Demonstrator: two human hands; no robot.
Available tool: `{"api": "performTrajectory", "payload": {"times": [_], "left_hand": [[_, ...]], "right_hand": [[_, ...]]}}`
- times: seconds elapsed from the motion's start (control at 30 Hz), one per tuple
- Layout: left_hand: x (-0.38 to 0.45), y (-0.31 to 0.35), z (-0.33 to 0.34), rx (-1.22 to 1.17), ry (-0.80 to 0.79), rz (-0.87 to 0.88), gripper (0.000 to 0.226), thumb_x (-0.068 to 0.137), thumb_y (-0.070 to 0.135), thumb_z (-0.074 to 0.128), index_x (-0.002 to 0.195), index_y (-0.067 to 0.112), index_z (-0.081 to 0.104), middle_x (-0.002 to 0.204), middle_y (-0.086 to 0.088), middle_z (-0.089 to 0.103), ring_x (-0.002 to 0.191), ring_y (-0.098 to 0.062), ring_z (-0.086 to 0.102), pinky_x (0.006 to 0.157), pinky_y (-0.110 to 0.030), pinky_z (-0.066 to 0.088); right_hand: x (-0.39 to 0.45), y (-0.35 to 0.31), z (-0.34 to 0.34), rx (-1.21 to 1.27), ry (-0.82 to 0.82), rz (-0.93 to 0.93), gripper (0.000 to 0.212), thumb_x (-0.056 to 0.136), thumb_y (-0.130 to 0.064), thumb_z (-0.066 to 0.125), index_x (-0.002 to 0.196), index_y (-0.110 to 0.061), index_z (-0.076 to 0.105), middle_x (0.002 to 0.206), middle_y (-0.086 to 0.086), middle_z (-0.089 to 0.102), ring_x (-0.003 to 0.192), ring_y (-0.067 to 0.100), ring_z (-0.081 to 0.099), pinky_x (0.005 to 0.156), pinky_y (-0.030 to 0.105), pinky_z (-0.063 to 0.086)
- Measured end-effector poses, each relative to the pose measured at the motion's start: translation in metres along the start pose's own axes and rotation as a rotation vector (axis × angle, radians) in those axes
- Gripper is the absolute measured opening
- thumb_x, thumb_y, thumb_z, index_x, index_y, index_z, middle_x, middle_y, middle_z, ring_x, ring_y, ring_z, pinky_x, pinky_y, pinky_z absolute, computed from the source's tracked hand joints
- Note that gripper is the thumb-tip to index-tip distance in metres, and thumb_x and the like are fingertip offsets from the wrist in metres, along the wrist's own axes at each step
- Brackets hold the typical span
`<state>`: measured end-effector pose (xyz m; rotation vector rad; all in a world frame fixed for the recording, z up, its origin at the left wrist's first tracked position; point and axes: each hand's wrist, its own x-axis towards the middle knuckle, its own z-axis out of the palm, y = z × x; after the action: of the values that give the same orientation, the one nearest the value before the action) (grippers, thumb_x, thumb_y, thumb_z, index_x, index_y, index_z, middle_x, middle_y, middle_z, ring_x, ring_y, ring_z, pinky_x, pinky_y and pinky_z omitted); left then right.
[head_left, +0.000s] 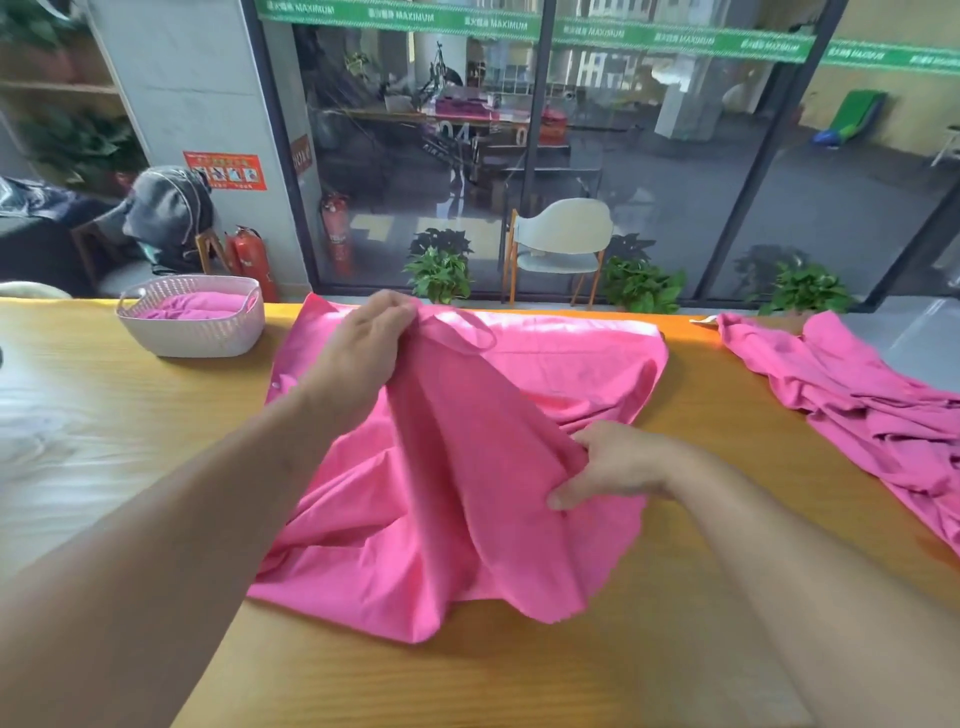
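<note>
A green strip (498, 23) runs across the top of the window glass with "MAXIMUM" printed over and over in white. The characters before each word are too small to read. Lower on the glass the digits "04" (454, 132) show faintly. A red notice (224, 170) is stuck to the grey pillar at eleven o'clock, but its writing cannot be made out.

The pink garment (457, 467) lies spread on the desk (130, 441) at the middle of the view, its far hem almost on the desk's far edge at twelve o'clock. The left hand (363, 338) grips a bunch of the fabric at that far end, fingers curled round it, so a ridge of cloth rises from the desk. The right hand (618, 462) pinches a fold at the garment's three o'clock side — thumb on top, fingers tucked beneath the cloth.

A pale woven basket (192, 338) holding folded pink cloth (197, 304) stands at ten o'clock from the garment, near the far edge and a little apart from it. A loose pile of pink garments (857, 410) lies at two to three o'clock and trails off the right of the view.

Bare wood is open at eight to nine o'clock, across the near side at six o'clock, and in a narrower strip between the garment and the pile.
</note>
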<state>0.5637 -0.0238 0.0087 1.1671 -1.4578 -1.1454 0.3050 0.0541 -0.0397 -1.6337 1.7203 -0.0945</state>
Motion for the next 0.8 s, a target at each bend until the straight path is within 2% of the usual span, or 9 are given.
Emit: {"api": "performTrajectory", "payload": {"times": [0.1, 0.17, 0.23, 0.33, 0.4, 0.5, 0.6, 0.67, 0.8], "left_hand": [[0.015, 0.033, -0.015, 0.067, 0.133, 0.125, 0.021, 0.097, 0.023, 0.05, 0.08, 0.02, 0.062, 0.074, -0.001, 0.053, 0.07, -0.015, 0.046, 0.061, -0.03, 0.033], [0.02, 0.053, -0.029, 0.119, 0.127, 0.149, 0.021, 0.094, 0.037, 0.058, 0.084, 0.02, 0.065, 0.078, -0.002, 0.057, 0.074, -0.015, 0.05, 0.066, -0.03, 0.035], [0.02, 0.073, -0.047, 0.188, -0.076, 0.093, 0.035, 0.081, 0.056, 0.07, 0.09, 0.021, 0.07, 0.084, 0.002, 0.068, 0.079, -0.012, 0.061, 0.072, -0.025, 0.042], [0.023, 0.1, -0.065, 0.583, -0.331, 0.013, 0.029, 0.068, 0.052, 0.081, 0.084, 0.031, 0.07, 0.097, 0.005, 0.069, 0.095, -0.015, 0.061, 0.082, -0.024, 0.041], [0.036, 0.115, -0.07, 0.773, -0.176, 0.071, 0.015, 0.076, 0.044, 0.078, 0.077, 0.031, 0.071, 0.087, 0.015, 0.067, 0.089, -0.011, 0.057, 0.068, -0.021, 0.039], [0.064, 0.131, -0.079, 0.756, 0.126, 0.171, 0.018, 0.089, 0.04, 0.067, 0.086, 0.023, 0.075, 0.071, 0.02, 0.066, 0.066, -0.004, 0.05, 0.054, -0.019, 0.039], [0.096, 0.131, -0.094, 0.761, 0.309, 0.153, 0.022, 0.093, 0.034, 0.06, 0.096, 0.014, 0.069, 0.095, -0.004, 0.067, 0.07, -0.018, 0.052, 0.059, -0.025, 0.042], [0.114, 0.118, -0.102, 0.756, 0.363, 0.102, 0.014, 0.094, 0.027, 0.056, 0.093, 0.015, 0.062, 0.094, -0.009, 0.063, 0.074, -0.024, 0.055, 0.061, -0.029, 0.045], [0.148, 0.069, -0.104, 0.885, 0.365, 0.084, 0.015, 0.096, 0.016, 0.052, 0.092, 0.003, 0.058, 0.099, -0.019, 0.06, 0.094, -0.035, 0.057, 0.077, -0.037, 0.045]], "right_hand": [[-0.007, -0.014, -0.04, 0.002, 0.118, 0.0, 0.023, 0.072, -0.035, 0.083, 0.09, -0.023, 0.076, 0.094, -0.004, 0.074, 0.094, 0.017, 0.067, 0.093, 0.038, 0.052], [-0.015, -0.031, -0.068, -0.002, 0.285, -0.041, 0.016, 0.079, -0.035, 0.079, 0.077, -0.02, 0.071, 0.081, -0.002, 0.069, 0.08, 0.017, 0.063, 0.069, 0.029, 0.048], [-0.023, -0.053, -0.095, -0.071, 0.486, -0.08, 0.03, 0.078, -0.036, 0.08, 0.066, -0.017, 0.06, 0.066, -0.001, 0.055, 0.063, 0.017, 0.049, 0.052, 0.028, 0.033], [-0.025, -0.089, -0.131, -0.137, 0.729, -0.162, 0.03, 0.075, -0.039, 0.082, 0.066, -0.021, 0.06, 0.065, -0.004, 0.055, 0.061, 0.016, 0.048, 0.054, 0.03, 0.032], [-0.024, -0.114, -0.151, -0.224, 0.844, -0.234, 0.023, 0.076, -0.039, 0.08, 0.073, -0.022, 0.065, 0.07, -0.005, 0.058, 0.071, 0.019, 0.054, 0.061, 0.029, 0.035], [-0.008, -0.14, -0.171, -0.421, 0.82, -0.206, 0.019, 0.077, -0.035, 0.078, 0.081, -0.022, 0.066, 0.072, -0.004, 0.057, 0.08, 0.025, 0.057, 0.067, 0.029, 0.039], [0.03, -0.128, -0.175, -0.572, 0.763, -0.002, 0.016, 0.08, -0.019, 0.067, 0.096, -0.017, 0.07, 0.083, 0.004, 0.062, 0.081, 0.03, 0.06, 0.066, 0.031, 0.043], [0.059, -0.103, -0.173, -0.503, 0.756, 0.106, 0.025, 0.083, -0.013, 0.057, 0.104, -0.022, 0.067, 0.099, 0.009, 0.063, 0.092, 0.033, 0.06, 0.069, 0.032, 0.043], [0.113, -0.052, -0.169, -0.238, 0.754, 0.062, 0.007, 0.087, -0.015, 0.056, 0.083, -0.014, 0.062, 0.099, 0.015, 0.066, 0.091, 0.034, 0.06, 0.067, 0.032, 0.04]]}}
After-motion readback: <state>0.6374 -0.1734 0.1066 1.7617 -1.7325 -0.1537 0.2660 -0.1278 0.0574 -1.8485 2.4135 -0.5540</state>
